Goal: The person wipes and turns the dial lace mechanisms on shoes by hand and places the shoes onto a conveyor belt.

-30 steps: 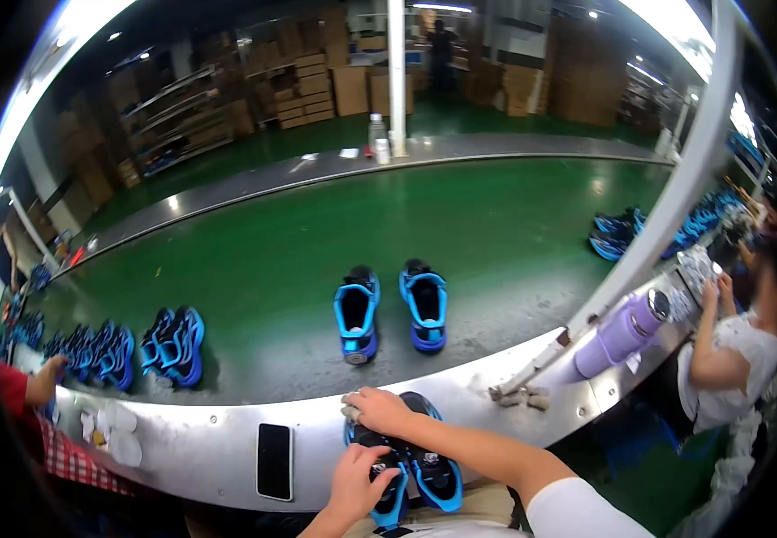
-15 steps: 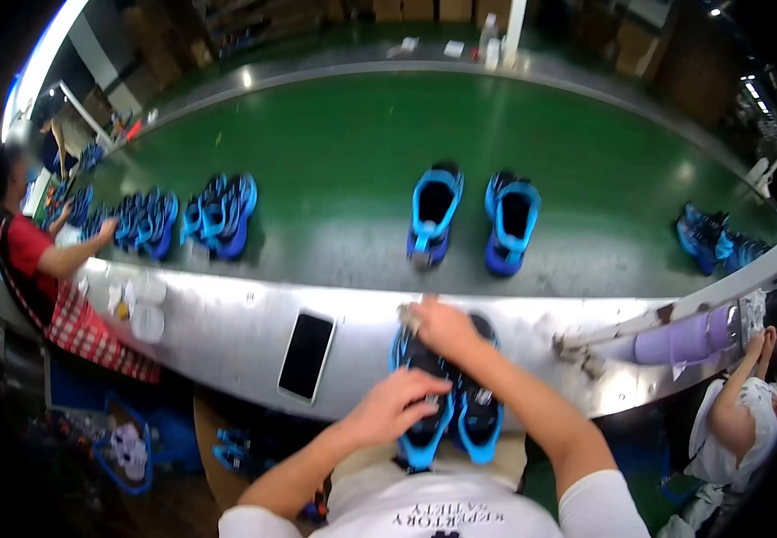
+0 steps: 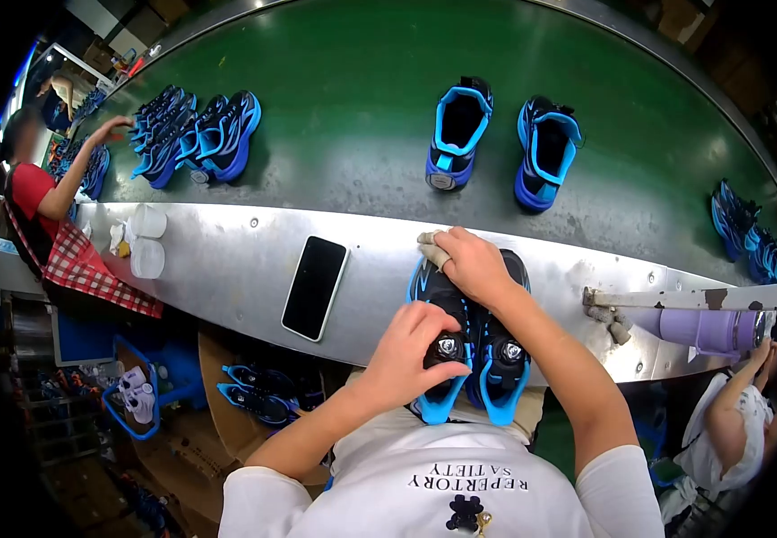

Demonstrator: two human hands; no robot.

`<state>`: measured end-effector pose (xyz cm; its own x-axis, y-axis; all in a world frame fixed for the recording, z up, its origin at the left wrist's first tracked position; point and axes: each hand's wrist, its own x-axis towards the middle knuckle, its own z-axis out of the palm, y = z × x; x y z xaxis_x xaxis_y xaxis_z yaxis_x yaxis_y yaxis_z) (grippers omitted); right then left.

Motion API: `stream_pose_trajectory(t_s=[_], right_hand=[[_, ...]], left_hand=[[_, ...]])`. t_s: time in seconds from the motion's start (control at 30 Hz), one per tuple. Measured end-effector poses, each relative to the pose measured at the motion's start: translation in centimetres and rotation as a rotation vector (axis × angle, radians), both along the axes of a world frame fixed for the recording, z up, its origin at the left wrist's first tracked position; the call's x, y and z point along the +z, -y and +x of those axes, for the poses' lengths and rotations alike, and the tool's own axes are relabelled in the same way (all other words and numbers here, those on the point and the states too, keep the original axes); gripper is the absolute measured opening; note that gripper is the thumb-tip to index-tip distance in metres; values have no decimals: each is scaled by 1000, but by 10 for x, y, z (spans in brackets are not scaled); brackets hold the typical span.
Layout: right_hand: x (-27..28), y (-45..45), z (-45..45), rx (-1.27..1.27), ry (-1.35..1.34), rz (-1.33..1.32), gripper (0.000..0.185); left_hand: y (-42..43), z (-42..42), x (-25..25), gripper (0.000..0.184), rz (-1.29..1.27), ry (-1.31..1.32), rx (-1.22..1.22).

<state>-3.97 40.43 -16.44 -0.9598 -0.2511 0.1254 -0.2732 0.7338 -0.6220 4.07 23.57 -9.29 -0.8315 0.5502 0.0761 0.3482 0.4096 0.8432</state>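
A pair of black and blue shoes lies at the metal table's near edge, toes away from me: a left shoe and a right shoe. My left hand curves around the round dial on the left shoe, thumb and fingers apart on either side of it. Over the toe of that shoe lies my right hand, its fingers bent over the front and wearing pale finger covers. What the right fingertips press on is partly hidden.
Two shoes stand on the green belt ahead. More shoes line its left and right. A phone and white cups lie left, a purple bottle right. A person in red sits left, another person right.
The view has tilted down and the belt shoes appear higher. My left hand has come around the left shoe's dial; my right hand stays at the toe. The person in red has raised an arm.
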Motion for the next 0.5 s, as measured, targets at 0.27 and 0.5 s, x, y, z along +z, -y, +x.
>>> stream_pose_trajectory(t_s=[0.27, 0.5], right_hand=[[5, -2, 1, -17, 37, -22, 23], [-5, -3, -1, 3, 29, 21, 25]], left_hand=[[7, -15, -14, 29, 120, 122, -170], [-1, 5, -3, 29, 11, 27, 76]])
